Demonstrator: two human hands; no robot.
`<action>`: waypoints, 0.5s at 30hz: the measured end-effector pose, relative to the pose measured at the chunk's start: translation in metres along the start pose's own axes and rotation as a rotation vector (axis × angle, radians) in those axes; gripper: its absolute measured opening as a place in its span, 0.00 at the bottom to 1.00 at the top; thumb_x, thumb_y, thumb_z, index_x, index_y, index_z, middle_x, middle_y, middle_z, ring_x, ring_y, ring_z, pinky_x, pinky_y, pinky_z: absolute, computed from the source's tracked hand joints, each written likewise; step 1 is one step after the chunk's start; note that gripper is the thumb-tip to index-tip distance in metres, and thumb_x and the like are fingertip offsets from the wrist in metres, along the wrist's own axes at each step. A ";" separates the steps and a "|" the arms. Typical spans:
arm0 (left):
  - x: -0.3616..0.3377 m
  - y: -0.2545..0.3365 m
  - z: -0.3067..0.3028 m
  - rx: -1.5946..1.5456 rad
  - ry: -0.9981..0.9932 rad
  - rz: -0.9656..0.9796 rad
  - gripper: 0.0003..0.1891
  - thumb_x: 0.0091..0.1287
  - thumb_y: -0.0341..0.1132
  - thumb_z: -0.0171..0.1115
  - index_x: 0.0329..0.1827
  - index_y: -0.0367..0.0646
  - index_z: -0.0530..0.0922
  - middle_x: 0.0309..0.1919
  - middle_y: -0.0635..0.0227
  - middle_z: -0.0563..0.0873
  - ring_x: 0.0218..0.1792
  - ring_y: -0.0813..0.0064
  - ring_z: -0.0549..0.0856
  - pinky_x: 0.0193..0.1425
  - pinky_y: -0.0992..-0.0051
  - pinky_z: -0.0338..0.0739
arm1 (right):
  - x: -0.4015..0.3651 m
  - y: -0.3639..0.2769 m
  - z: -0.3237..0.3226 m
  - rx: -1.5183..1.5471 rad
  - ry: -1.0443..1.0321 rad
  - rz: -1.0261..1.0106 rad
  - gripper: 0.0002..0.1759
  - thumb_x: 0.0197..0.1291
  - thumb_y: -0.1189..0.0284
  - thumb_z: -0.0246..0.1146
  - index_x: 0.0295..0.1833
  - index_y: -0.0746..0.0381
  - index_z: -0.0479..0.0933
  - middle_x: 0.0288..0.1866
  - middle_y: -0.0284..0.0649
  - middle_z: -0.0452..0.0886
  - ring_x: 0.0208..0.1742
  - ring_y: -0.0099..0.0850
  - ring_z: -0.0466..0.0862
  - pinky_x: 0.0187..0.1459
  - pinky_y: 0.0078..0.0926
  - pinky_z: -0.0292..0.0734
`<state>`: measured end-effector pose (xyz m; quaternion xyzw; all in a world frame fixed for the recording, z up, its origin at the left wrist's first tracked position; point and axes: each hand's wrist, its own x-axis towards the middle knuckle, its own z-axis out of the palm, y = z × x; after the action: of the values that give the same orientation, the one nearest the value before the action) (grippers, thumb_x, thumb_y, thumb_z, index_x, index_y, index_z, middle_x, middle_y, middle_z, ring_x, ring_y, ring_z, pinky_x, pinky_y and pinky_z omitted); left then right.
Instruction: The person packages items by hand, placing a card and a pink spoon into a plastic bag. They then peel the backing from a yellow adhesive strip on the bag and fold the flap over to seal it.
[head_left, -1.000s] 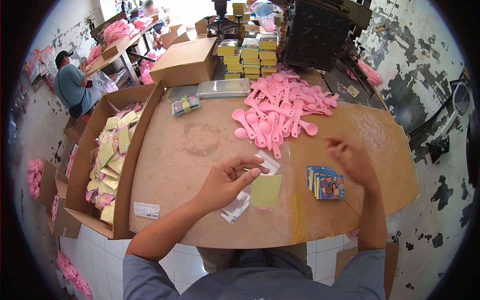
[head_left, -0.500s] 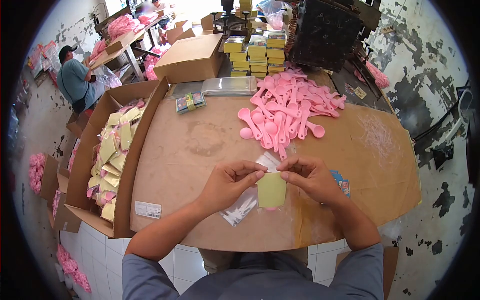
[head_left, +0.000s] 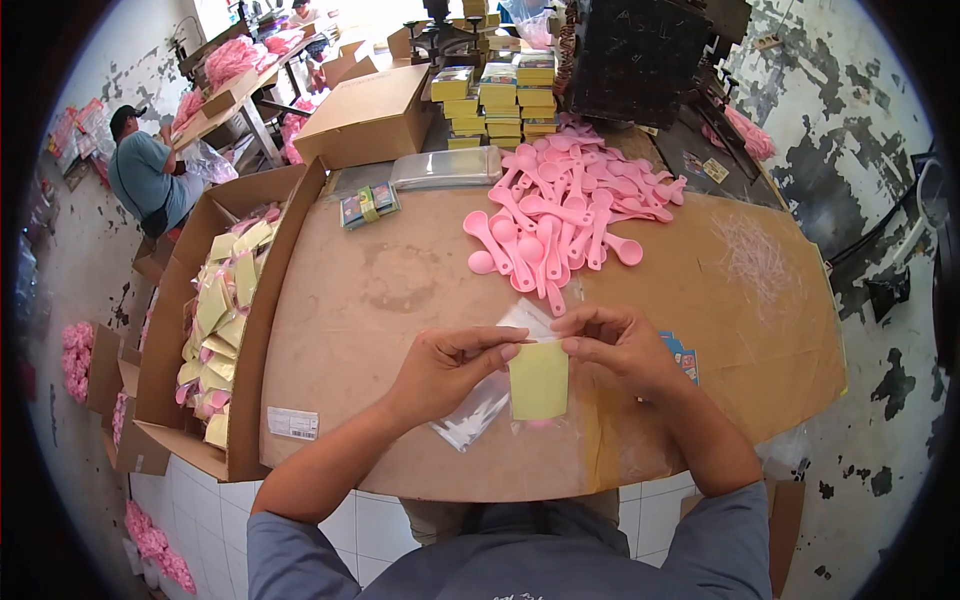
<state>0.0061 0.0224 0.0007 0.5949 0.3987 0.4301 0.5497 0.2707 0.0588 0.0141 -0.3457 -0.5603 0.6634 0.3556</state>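
Left hand (head_left: 448, 366) and right hand (head_left: 625, 352) pinching packet (head_left: 539, 384) by its top corners, thumb to forefinger; packet over table (head_left: 350, 350), spoons (head_left: 540, 247) heaped beyond, cards (head_left: 686, 362) partly hidden by right hand

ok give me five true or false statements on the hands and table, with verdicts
1. Both the left hand and right hand are at the pale yellow rectangular card's top edge. True.
2. The heap of pink plastic spoons lies beyond the hands. True.
3. The white rectangular label lies right of the right hand. False: the label is left of the left hand.
4. The blue printed cards lie beside the left hand. False: the cards are by the right hand.
5. The open brown cardboard box of yellow and pink packets stands left of the left hand. True.
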 end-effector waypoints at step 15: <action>0.001 -0.001 -0.005 0.069 -0.034 0.039 0.13 0.78 0.32 0.66 0.61 0.40 0.88 0.47 0.68 0.94 0.45 0.85 0.88 0.52 0.79 0.84 | 0.003 0.008 -0.007 -0.098 -0.047 -0.144 0.10 0.71 0.79 0.68 0.55 0.65 0.88 0.47 0.34 0.88 0.47 0.20 0.85 0.51 0.20 0.80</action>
<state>0.0021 0.0251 0.0003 0.6283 0.3923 0.4164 0.5272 0.2748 0.0641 0.0054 -0.3059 -0.6236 0.6158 0.3720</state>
